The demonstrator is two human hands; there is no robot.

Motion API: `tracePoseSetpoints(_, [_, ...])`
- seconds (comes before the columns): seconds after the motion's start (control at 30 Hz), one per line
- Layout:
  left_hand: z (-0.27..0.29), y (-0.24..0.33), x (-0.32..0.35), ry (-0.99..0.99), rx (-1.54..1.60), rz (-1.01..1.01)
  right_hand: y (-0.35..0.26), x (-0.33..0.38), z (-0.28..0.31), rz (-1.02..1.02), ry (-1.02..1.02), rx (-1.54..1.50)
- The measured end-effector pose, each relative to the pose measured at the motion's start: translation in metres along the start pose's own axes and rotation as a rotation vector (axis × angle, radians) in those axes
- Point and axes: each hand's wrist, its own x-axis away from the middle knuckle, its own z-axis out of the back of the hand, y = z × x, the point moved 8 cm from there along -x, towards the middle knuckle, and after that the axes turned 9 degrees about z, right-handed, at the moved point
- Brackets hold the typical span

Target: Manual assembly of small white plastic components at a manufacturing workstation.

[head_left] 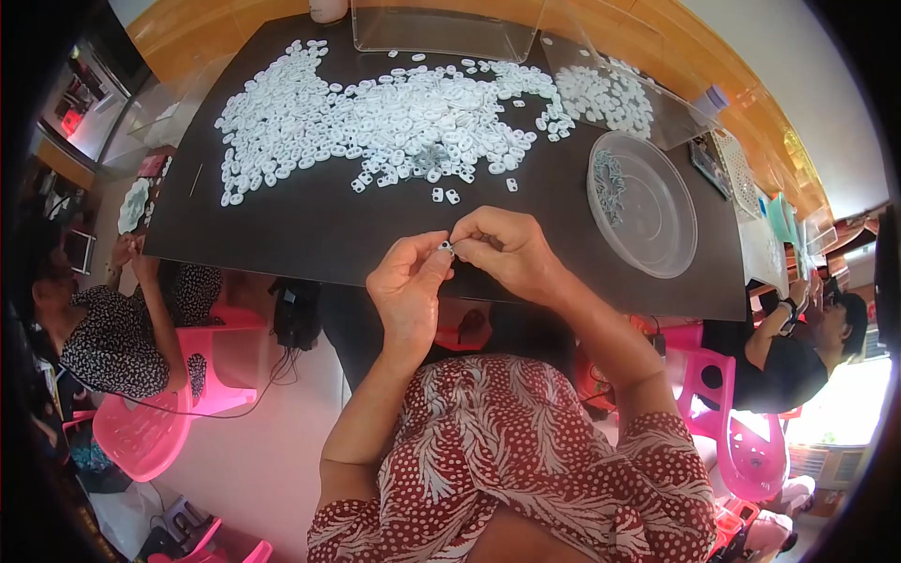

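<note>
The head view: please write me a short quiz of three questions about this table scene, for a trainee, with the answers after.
1. True or false: the left hand and the right hand meet at one small white piece above the near edge of the dark table.
2. Where does the round clear bowl stand? A) to the person's right of the hands B) to the person's left of the hands C) on a pink chair
3. Fill in: the big pile of white pieces lies on the ___ side of the table from the hands.

Key: 1 true; 2 A; 3 far
</note>
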Motion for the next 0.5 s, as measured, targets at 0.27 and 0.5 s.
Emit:
tracePoseSetpoints(0.27, [-0.003, 0.001, -0.003, -0.006, -0.005, -0.009, 0.000, 0.000, 0.003, 0.033, 0.057, -0.059])
tracePoseSetpoints(0.5, [0.002, 0.008, -0.002, 0.025, -0.007, -0.021, 0.015, 0.009, 0.008, -0.097, 0.103, -0.273])
